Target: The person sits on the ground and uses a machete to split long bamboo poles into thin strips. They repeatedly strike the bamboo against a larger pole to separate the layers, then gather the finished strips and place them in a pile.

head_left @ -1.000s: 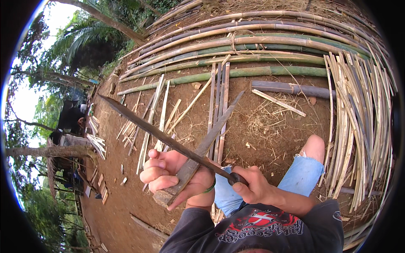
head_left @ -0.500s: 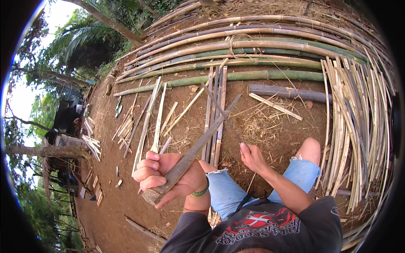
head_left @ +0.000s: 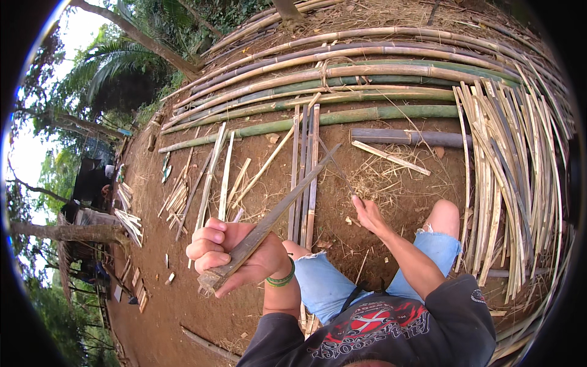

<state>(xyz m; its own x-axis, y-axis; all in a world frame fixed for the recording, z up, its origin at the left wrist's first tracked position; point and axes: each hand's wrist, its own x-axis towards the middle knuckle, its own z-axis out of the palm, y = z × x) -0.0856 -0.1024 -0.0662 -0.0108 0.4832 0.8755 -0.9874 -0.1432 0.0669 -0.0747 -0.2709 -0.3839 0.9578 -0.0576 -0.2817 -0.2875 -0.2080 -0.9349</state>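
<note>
In my left hand (head_left: pixel 241 251) lies a long, dark, tapering strip of bamboo or wood (head_left: pixel 275 214). Its thick end rests across my palm with the fingers curled around it, and its narrow end points up and away to the right. My right hand (head_left: pixel 370 218) is closed on a thin, dark, knife-like blade (head_left: pixel 340 170); the handle is hidden in the grip. That blade crosses the strip close to its far tip. Whether the two touch I cannot tell. Under the strip, several long dark slats (head_left: pixel 304 177) lie on the ground.
Long bamboo poles (head_left: pixel 391 112) lie across the far side. A big pile of split slats (head_left: pixel 510 183) is at the right. A short dark bamboo piece (head_left: pixel 409 137) and shavings (head_left: pixel 385 174) lie ahead. More slats (head_left: pixel 211 174) are scattered left, near a tree trunk (head_left: pixel 73 232).
The blade in my right hand has slid along the strip toward its far tip. My left hand holds the strip much as before. The whole view has shifted slightly.
</note>
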